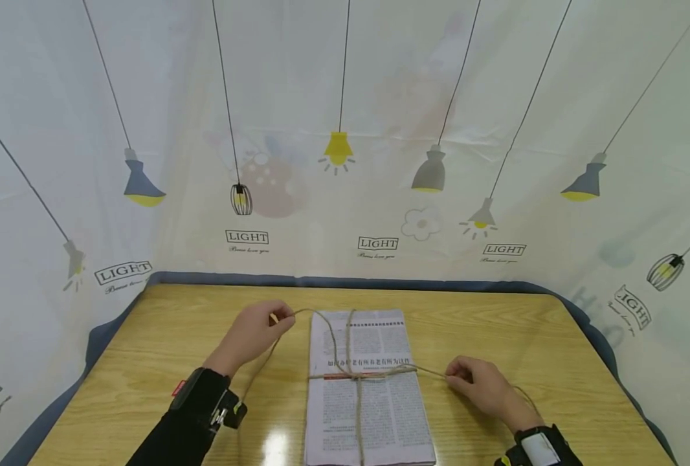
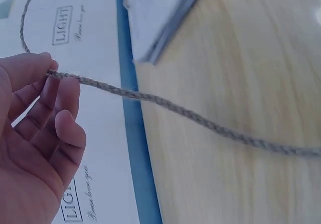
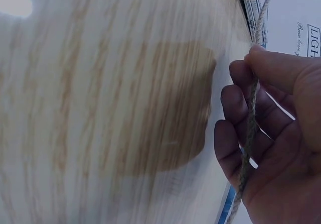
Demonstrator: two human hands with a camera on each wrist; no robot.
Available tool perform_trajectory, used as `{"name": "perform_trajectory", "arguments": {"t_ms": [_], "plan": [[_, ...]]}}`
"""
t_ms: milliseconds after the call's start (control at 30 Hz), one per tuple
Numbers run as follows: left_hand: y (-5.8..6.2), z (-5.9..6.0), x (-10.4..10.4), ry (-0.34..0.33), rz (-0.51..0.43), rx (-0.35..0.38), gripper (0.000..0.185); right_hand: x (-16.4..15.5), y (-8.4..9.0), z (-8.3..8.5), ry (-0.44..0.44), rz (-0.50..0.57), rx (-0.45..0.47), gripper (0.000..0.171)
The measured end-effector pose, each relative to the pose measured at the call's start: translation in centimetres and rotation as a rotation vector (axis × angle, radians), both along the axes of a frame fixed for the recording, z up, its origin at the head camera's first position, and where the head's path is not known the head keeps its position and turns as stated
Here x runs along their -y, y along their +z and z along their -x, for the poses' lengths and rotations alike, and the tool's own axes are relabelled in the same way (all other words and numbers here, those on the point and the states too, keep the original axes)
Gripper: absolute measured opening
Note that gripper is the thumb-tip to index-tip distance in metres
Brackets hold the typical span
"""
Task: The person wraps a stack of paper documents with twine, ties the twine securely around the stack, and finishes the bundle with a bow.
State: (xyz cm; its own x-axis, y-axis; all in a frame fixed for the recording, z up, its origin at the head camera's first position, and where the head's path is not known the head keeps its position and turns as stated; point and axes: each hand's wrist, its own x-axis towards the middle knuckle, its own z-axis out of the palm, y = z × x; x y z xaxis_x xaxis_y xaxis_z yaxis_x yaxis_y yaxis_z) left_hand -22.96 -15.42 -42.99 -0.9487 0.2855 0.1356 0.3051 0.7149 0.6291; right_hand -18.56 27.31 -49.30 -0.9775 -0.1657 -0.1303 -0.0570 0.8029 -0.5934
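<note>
While a stack of newspapers (image 1: 368,388) lay at lower centre on the wooden table (image 1: 170,349), the left hand (image 1: 255,334) and right hand (image 1: 478,383) each pinched an end of the twine (image 1: 356,375) crossed over it, apparently pulling outward to tighten it.

Desk: I see a light wooden desk (image 1: 164,362) with a blue cloth along its far and side edges.
On it: a stack of newspapers (image 1: 368,414) lies at the middle of the near edge, crossed by twine (image 1: 358,401).
</note>
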Motion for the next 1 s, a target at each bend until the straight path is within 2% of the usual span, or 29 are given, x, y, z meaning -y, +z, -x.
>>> {"name": "perform_trajectory", "arguments": {"t_ms": [133, 267, 567, 800, 1000], "plan": [[0.8, 0.4, -1.9, -0.037, -0.068, -0.013, 0.008, -0.1, 0.0, 0.0, 0.001, -0.004, -0.001, 0.004], [1.0, 0.7, -4.0, -0.057, -0.09, -0.016, 0.006, -0.1, 0.1, 0.0, 0.003, 0.001, -0.001, 0.004], [0.4, 1.0, -8.1, -0.131, -0.117, -0.03, 0.007, 0.6, 0.0, 0.1, -0.01, 0.023, 0.003, 0.004], [-0.1, 1.4, -10.0, -0.138, -0.124, -0.026, 0.007, 0.9, -0.2, 0.2, -0.036, 0.011, 0.023, 0.005], [-0.2, 1.4, -11.3, -0.153, -0.135, -0.026, 0.007, 1.0, -0.1, 0.1, -0.012, 0.02, 0.026, 0.003]]}}
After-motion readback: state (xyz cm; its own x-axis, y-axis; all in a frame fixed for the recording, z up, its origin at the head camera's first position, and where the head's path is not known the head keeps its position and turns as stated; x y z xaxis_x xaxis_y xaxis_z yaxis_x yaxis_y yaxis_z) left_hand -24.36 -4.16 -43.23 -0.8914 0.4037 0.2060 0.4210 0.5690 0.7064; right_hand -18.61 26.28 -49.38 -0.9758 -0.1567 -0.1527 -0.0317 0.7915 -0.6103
